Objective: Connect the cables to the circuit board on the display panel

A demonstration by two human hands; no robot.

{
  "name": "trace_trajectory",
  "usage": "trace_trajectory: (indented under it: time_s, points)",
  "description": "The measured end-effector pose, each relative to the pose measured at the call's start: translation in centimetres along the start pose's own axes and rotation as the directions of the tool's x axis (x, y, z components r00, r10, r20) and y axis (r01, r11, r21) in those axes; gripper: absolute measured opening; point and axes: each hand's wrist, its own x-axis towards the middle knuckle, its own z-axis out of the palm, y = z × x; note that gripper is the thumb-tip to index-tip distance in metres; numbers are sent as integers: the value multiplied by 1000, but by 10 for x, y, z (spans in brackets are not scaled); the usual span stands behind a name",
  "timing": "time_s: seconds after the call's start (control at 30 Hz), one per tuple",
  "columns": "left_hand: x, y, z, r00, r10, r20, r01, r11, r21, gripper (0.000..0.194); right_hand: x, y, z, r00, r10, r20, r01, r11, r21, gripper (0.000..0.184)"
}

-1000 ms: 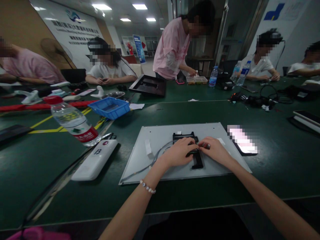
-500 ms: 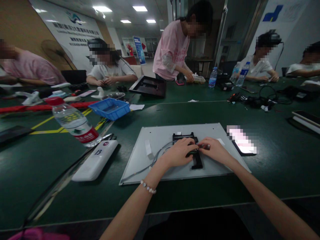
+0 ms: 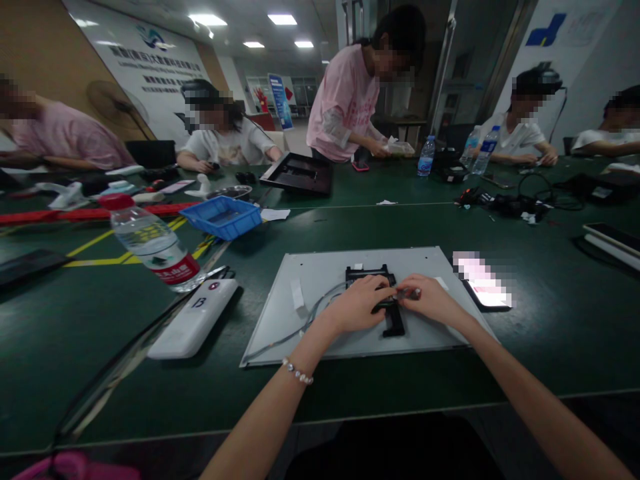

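Note:
A flat light-grey panel (image 3: 325,267) lies on the table in front of me. On its middle sits a black plastic bracket (image 3: 395,325), partly covered by my hands. My left hand (image 3: 361,303) lies over the bracket with its fingers curled round the middle part. Close beside it, my right hand (image 3: 425,298) is closed in a pinch at the bracket's right side. The small thing between those fingertips is too hidden to name. A grey cable (image 3: 316,311) runs from under my left hand to the panel's lower left. A white strip (image 3: 298,297) lies left of the bracket.
Right of the panel lies a lit phone (image 3: 483,280). To the left are a white power bank (image 3: 195,320), a tilted-looking water bottle (image 3: 155,247) with a red cap and a blue tray (image 3: 223,217). A black frame (image 3: 300,175) lies farther back. Several people work around the table.
My hands keep almost the same place on the bracket. Across the table, the standing person has raised a clear container slightly, and a seated person's hand has reached toward the black frame.

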Motion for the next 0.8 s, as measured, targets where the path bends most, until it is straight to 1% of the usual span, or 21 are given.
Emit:
trace_trajectory:
  time_s: [0.13,0.23,0.3,0.37,0.4,0.47,0.53,0.57,0.63,0.7,0.73,0.8]
  points:
    - [0,-2,-5,1000,16,-4,-16,998,-59,46,0,5,1,1000,-6,-8,6,1000,23,18]
    - [-1,-10,-14,999,3,-47,-8,994,-110,38,1,7,1,999,-11,-36,11,1000,16,18]
    - [-5,-19,-24,992,-60,-107,48,993,-109,32,2,8,1,998,-18,-64,18,1000,5,18]
    - [-13,-31,-36,972,-153,-181,140,987,-82,30,2,7,1,996,-29,-83,29,1000,2,18]
    - [-20,-37,-42,957,-199,-209,191,980,-60,30,2,7,1,996,-32,-89,33,999,4,19]
    - [-37,-53,-54,930,-291,-226,294,956,-20,31,1,6,1,995,-32,-96,33,999,9,20]
    - [-59,-72,-62,894,-389,-223,402,916,14,33,1,6,1,995,-29,-97,31,999,12,20]
    - [-70,-82,-64,869,-438,-232,455,890,22,35,1,6,1,995,-29,-99,30,999,12,20]
    - [-93,-101,-62,837,-506,-207,521,853,21,39,0,6,1,995,-31,-94,32,999,6,20]
    - [-111,-115,-56,794,-574,-198,585,811,-5,45,-1,6,1,995,-31,-92,31,1000,-2,20]
    - [-118,-120,-53,787,-592,-175,596,802,-32,48,-1,7,1,995,-30,-94,30,1000,-5,20]
    - [-126,-125,-46,787,-604,-125,600,797,-72,52,-2,7,1,995,-29,-97,29,1000,-2,20]
